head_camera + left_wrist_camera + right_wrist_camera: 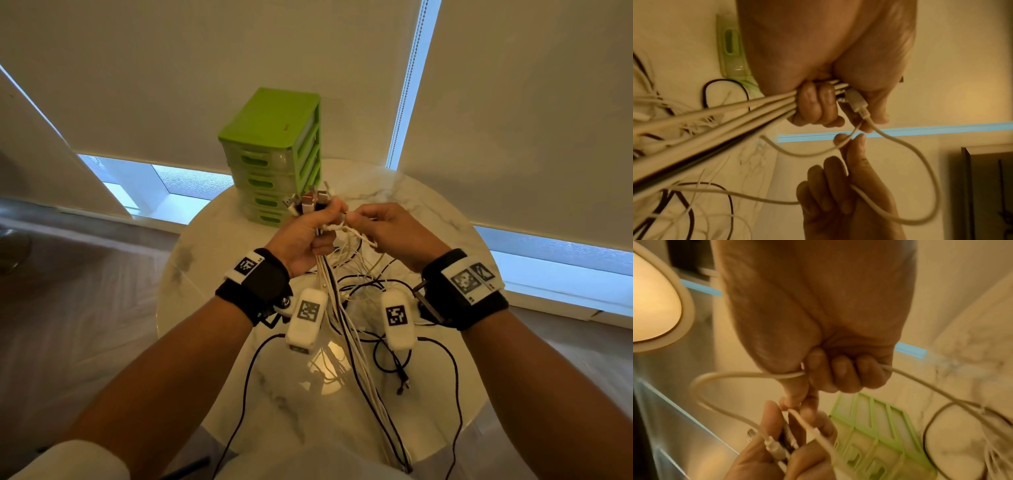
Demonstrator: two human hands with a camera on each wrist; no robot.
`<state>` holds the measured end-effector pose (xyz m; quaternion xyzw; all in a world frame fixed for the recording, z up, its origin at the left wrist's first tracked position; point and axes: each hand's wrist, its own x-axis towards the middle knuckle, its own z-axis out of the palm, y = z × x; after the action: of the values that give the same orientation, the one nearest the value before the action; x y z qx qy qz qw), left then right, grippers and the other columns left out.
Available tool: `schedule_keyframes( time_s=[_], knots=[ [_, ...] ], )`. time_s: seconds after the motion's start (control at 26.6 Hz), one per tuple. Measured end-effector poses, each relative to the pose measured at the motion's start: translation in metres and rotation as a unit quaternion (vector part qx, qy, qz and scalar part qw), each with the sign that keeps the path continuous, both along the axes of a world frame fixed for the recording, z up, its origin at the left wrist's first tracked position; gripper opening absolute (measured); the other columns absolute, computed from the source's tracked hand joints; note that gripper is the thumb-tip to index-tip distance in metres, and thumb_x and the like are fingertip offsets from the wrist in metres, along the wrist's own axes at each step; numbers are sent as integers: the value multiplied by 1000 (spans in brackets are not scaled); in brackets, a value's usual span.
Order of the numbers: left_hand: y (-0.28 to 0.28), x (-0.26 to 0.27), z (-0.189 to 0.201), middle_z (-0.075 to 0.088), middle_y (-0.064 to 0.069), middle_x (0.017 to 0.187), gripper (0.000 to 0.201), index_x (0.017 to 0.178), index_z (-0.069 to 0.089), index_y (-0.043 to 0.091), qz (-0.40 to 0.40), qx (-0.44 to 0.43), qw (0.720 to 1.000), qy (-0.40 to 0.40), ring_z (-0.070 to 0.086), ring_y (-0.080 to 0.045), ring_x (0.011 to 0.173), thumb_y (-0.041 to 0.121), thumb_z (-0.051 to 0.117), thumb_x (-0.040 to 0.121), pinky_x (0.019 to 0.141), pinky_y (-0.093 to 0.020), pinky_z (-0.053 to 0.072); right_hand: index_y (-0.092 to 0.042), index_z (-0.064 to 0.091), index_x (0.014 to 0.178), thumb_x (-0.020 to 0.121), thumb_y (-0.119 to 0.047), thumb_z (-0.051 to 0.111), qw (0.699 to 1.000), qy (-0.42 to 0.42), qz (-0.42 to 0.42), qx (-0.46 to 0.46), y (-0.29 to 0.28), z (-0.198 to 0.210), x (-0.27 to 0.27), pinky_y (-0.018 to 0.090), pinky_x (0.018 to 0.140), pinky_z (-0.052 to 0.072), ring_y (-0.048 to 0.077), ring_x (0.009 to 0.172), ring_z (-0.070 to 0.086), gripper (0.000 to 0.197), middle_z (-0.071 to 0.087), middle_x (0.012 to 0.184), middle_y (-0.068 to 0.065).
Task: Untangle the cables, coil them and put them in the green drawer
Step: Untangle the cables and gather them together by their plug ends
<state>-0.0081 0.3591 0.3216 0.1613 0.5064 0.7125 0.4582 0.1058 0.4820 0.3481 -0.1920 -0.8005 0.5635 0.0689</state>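
Pale roller blinds closed off the windows behind a round white marble counter (428, 212). Using the small green plastic drawer tower (274, 154) at the counter's far edge as the landmark, the left hand (301, 236) hovered just in front of its lowest drawers, clenched round a bundle of white and black charging cables (337, 308) with the plugs fanned out above the fist. Their tails ran from the tower toward the person and trailed over the near rim. Right of the tower's front, close against the left hand, the right hand (387, 233) pinched one thin white cable (906, 146) between thumb and forefinger, a further length curled inside its other fingers.

All drawers looked closed, and nothing was coiled yet. Pulling that single cable hard while the rest lay crossed could tighten a snarl instead of freeing it, or drag the loose tails off the counter.
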Motion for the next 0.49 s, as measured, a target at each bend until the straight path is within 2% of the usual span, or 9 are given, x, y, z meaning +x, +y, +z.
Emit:
schedule_keyframes(
  time_s=[0.08, 0.15, 0.23, 0.26, 0.3, 0.34, 0.38, 0.45, 0.49],
  knots=[
    [1, -6, -6, 48, 5, 68, 25, 78, 58, 17, 51, 9, 996, -70, 25, -3, 38, 32, 51, 97, 39, -17, 16, -17, 72, 83, 93, -40, 56, 995, -15, -53, 86, 13, 9, 5, 21, 68, 38, -8, 65, 55, 30, 64, 66, -17],
    [-1, -11, -14, 44, 6, 61, 30, 73, 53, 18, 112, -7, 989, -94, 25, -2, 36, 36, 52, 97, 34, -15, 18, -15, 73, 80, 89, -48, 59, 979, -23, -133, 153, 37, 19, 13, 24, 68, 39, 6, 68, 57, 37, 66, 70, -2],
    [-2, -13, -19, 40, 5, 60, 34, 68, 50, 19, 147, -36, 985, -78, 24, -3, 34, 39, 55, 95, 32, -16, 19, -11, 73, 83, 86, -53, 60, 950, -26, -225, 215, 71, 32, 23, 25, 73, 40, 15, 77, 59, 44, 66, 73, 2],
    [-2, -13, -19, 38, 5, 57, 37, 64, 47, 19, 153, -45, 985, -71, 23, -3, 33, 40, 56, 94, 32, -17, 18, -10, 72, 90, 86, -55, 57, 928, -32, -271, 253, 89, 37, 28, 29, 83, 42, 20, 91, 60, 47, 68, 88, 6],
    [2, -10, -18, 34, 6, 53, 41, 61, 45, 20, 148, -52, 986, -64, 22, -4, 33, 40, 56, 94, 32, -17, 17, -9, 69, 104, 87, -56, 53, 901, -54, -320, 288, 107, 39, 36, 35, 95, 41, 27, 109, 56, 52, 65, 110, 12],
    [7, -6, -15, 30, 7, 49, 43, 59, 42, 20, 134, -56, 988, -60, 21, -4, 33, 41, 56, 94, 33, -18, 16, -7, 61, 120, 89, -56, 48, 870, -99, -366, 315, 125, 41, 45, 43, 104, 34, 35, 123, 46, 60, 53, 130, 18],
    [13, 1, -12, 27, 8, 47, 44, 58, 41, 20, 115, -58, 990, -57, 20, -5, 34, 41, 55, 94, 34, -18, 16, -5, 48, 133, 90, -55, 44, 846, -148, -398, 322, 140, 39, 56, 48, 109, 27, 40, 132, 34, 66, 37, 144, 23],
    [28, 17, -4, 26, 8, 46, 41, 62, 46, 19, 72, -47, 995, -43, 20, -5, 36, 41, 53, 95, 35, -18, 17, -3, 21, 148, 93, -51, 43, 837, -206, -417, 287, 163, 27, 78, 51, 114, 14, 43, 141, 14, 76, 9, 155, 26],
    [36, 27, 1, 26, 8, 46, 38, 66, 49, 17, 48, -35, 998, -38, 21, -5, 37, 41, 51, 96, 36, -18, 18, -4, 11, 151, 93, -49, 44, 838, -222, -421, 269, 170, 20, 88, 51, 114, 11, 42, 143, 10, 80, 2, 156, 26]
  ],
)
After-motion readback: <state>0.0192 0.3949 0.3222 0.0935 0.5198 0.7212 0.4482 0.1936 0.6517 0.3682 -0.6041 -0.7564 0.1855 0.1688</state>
